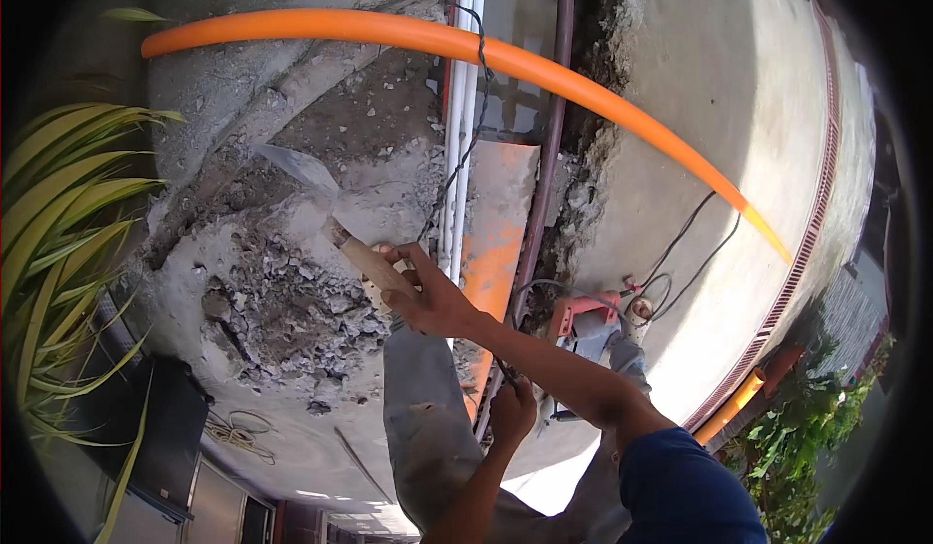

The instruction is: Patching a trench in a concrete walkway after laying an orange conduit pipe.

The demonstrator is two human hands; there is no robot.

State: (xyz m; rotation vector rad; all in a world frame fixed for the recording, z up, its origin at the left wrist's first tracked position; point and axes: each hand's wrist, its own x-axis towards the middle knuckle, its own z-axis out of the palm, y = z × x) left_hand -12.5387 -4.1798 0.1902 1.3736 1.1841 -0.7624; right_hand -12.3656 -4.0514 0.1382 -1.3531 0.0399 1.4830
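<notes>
My right hand is closed round the pale wooden handle of a hand tool. Its flat greyish blade points up and left over broken concrete; the exact kind is unclear. Lower down, beside my grey trouser leg, my left hand is closed on what looks like a dark cable, largely hidden by the fingers. Grey rubble fills a broken patch in the concrete left of my right hand.
A thick orange pipe arcs across the far side. White pipes and a purplish pipe run lengthwise along the trench. By my foot lies a red-and-grey power tool with a black cord. Long-leaved plants crowd the left.
</notes>
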